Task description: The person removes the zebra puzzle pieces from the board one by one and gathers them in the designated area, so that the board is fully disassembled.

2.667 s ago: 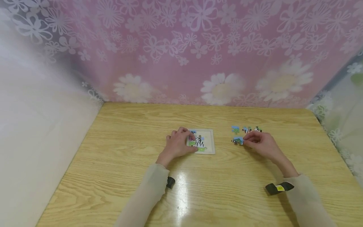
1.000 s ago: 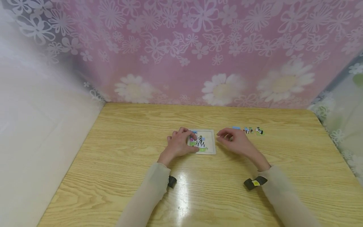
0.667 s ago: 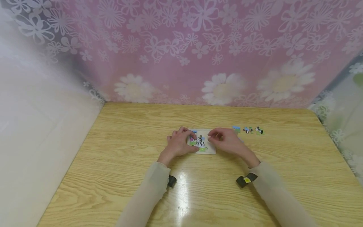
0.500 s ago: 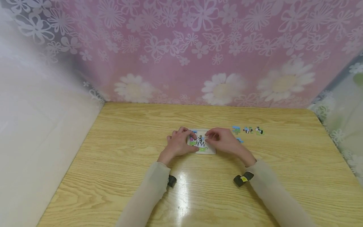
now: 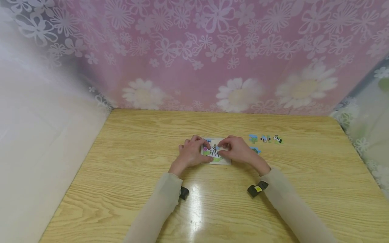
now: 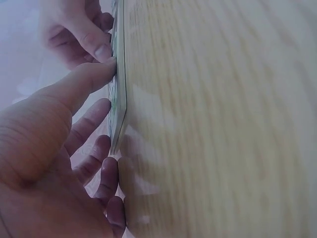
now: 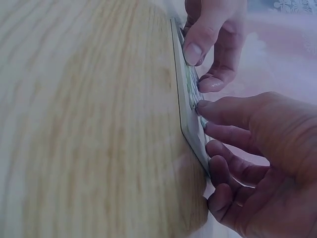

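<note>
Puzzle board (image 5: 227,161) lies flat on the wooden surface (image 5: 127,168), between the person's two hands. Left hand (image 5: 190,154) holds it from 9 o'clock: thumb at the near edge, fingers curved over the left side, spread moderately wide. This grip appears meant to stop the board sliding. Right hand (image 5: 238,151) works from 3 o'clock, thumb and forefinger a narrow gap apart over the board; whether a piece sits between them cannot be told.

Board outline looks near square, with no clear long axis; its sides run roughly 12 to 6 and 9 to 3. Green lies along the 6 o'clock side and blue at the 11 o'clock corner, so the striped picture probably reads upright to the person.

Three loose pieces (image 5: 265,139) lie in a row between 2 and 3 o'clock, spaced apart, presumably for easy picking. A fourth piece (image 5: 257,150), partly hidden, lies at 3 o'clock.
</note>
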A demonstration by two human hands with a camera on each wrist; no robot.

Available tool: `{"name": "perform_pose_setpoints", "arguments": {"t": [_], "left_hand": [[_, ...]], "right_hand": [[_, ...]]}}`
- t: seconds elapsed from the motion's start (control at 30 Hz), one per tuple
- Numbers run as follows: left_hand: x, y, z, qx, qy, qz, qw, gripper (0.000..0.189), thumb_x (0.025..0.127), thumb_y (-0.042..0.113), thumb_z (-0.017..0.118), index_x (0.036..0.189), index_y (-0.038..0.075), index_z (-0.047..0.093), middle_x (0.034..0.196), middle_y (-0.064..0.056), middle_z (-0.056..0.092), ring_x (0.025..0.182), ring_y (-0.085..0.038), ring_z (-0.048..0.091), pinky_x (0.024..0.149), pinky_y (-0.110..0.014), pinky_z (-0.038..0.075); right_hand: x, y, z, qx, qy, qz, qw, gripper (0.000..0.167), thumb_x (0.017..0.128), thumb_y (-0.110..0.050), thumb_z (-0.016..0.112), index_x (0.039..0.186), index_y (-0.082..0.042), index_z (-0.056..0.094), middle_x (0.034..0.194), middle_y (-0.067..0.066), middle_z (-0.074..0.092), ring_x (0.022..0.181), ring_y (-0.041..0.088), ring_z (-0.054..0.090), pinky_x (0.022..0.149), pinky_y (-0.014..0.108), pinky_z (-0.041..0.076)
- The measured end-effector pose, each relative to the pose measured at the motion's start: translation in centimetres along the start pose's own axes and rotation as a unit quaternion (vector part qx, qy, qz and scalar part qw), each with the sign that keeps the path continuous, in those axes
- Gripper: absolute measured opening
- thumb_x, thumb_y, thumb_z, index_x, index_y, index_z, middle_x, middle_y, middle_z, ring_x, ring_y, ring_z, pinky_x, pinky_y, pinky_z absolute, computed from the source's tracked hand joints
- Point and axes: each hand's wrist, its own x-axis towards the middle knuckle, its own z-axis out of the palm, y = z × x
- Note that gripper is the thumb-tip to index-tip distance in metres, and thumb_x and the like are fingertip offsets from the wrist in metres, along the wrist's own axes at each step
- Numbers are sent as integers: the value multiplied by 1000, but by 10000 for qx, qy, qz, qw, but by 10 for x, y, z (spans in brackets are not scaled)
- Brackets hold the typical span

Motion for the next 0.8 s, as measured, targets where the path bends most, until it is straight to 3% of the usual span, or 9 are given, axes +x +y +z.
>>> {"name": "perform_pose_setpoints", "arguments": {"t": [0.8], "left_hand": [[-2,4,-3,-162,-8,-72,9998,35,84,44,83,113,30,69,142,0,50,118,-33,46,91,-50,28]], "right_hand": [[5,-4,4,265,-200,611,9976,21,90,-22,76,104,-8,71,97,6,65,83,18,55,75,32,44]]}}
